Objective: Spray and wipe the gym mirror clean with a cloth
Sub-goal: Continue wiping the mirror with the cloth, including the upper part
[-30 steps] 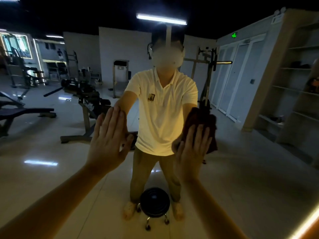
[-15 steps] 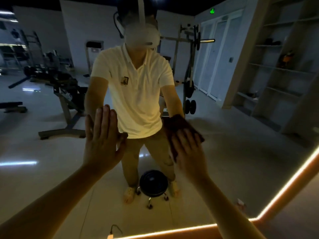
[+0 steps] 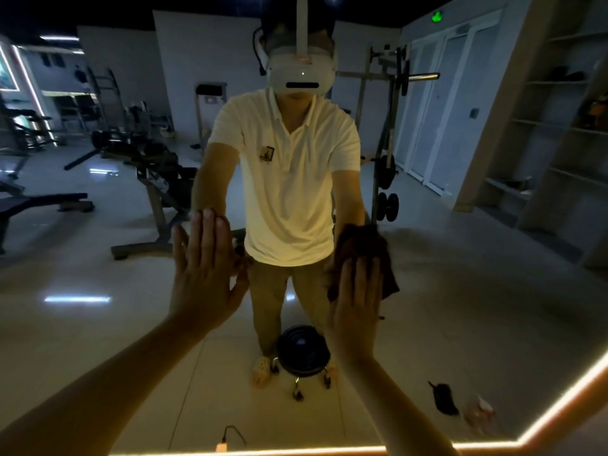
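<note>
Head view: left hand point(image 3: 204, 271) flat on mirror point(image 3: 493, 291), fingers straight, slightly spread. Right hand point(image 3: 357, 301), fingers straight, presses dark cloth point(image 3: 360, 241) against mirror. Reflected in mirror: black stool point(image 3: 302, 355). Light strip point(image 3: 559, 399) along mirror's lower edge.

The right hand point(image 3: 357, 301) hid most of the cloth point(image 3: 378, 248); only its top and right edge showed. The left forearm point(image 3: 98, 390) and right forearm point(image 3: 404, 406) ran off the near edge. On the floor at right lay a dark thing point(image 3: 444, 398) and a blurred pale thing point(image 3: 478, 411), perhaps a bottle.
</note>
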{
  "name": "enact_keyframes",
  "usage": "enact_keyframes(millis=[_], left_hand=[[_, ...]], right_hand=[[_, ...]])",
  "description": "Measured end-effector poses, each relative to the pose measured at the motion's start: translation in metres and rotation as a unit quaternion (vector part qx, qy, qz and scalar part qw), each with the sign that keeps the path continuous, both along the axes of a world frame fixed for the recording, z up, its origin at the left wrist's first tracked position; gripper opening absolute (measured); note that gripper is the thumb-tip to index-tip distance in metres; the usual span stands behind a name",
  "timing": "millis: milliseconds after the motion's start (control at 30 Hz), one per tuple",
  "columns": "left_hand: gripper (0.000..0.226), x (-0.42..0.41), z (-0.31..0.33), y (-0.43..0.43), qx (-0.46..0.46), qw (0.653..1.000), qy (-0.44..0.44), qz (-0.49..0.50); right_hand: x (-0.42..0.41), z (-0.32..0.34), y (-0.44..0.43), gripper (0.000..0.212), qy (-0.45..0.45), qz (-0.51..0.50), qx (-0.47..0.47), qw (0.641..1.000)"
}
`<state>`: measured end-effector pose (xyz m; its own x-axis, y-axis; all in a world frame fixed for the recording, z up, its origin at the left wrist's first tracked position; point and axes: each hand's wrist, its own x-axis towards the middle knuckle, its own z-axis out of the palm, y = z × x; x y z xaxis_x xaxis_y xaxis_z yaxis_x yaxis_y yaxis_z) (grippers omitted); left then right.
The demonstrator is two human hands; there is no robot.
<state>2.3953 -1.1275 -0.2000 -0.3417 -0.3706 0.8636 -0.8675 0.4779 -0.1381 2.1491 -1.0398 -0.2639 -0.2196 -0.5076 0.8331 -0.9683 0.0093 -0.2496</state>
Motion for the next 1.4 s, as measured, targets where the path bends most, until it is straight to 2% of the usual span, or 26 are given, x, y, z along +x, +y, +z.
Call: enact_keyframes(millis=[67,167,233,300,367,467,633,833,933,1033,1200,1267,1333,1400], left_hand=[[0.091,0.000,-0.001,0.002,0.006,1.000,-0.009,0.019],[0.093,0.004,0.001,0.010,0.015,0.998,-0.025,0.051],[0.093,0.004,0.002,0.015,0.021,0.997,-0.033,0.068],[0.093,0.004,0.004,0.017,0.029,0.997,-0.031,0.071],[0.093,0.003,0.005,0.018,0.032,0.997,-0.025,0.067],[0.092,0.008,0.004,0.015,0.022,0.998,-0.019,0.056],[0.089,0.031,0.013,0.007,-0.015,0.998,-0.055,-0.019],[0.106,0.089,0.023,-0.024,-0.017,0.998,-0.050,-0.027],[0.104,0.088,0.021,-0.026,-0.026,0.997,-0.052,-0.053],[0.102,0.090,0.022,-0.026,-0.023,0.996,-0.054,-0.060],[0.105,0.091,0.022,-0.029,-0.027,0.996,-0.067,-0.054],[0.107,0.091,0.022,-0.028,-0.022,0.996,-0.065,-0.052],[0.107,0.090,0.023,-0.026,-0.022,0.997,-0.059,-0.047],[0.106,0.088,0.023,-0.024,-0.022,0.997,-0.052,-0.047]], right_hand=[[0.007,-0.007,-0.002,0.070,0.101,0.071,0.030,0.992],[-0.008,-0.007,-0.005,0.063,0.270,0.164,0.052,0.947],[-0.036,0.002,-0.002,0.067,0.306,0.159,0.049,0.938],[-0.073,0.010,0.005,0.063,0.260,0.120,0.030,0.958],[-0.113,0.021,0.017,0.049,0.193,0.073,0.000,0.979],[-0.144,0.035,0.027,0.056,0.116,0.017,-0.037,0.992],[-0.068,0.031,0.004,0.055,-0.040,-0.009,-0.076,0.996],[0.062,0.018,-0.019,0.055,-0.029,-0.002,-0.035,0.999],[0.121,0.004,-0.026,0.068,0.078,0.049,0.044,0.995],[0.160,-0.007,-0.029,0.065,0.136,0.124,0.085,0.979],[0.136,0.000,-0.024,0.073,0.215,0.084,0.071,0.970],[0.112,-0.003,-0.016,0.076,0.191,0.061,0.059,0.978],[0.077,-0.009,-0.003,0.068,0.151,0.022,0.057,0.987],[0.034,-0.008,0.010,0.063,0.070,-0.037,0.047,0.996]])
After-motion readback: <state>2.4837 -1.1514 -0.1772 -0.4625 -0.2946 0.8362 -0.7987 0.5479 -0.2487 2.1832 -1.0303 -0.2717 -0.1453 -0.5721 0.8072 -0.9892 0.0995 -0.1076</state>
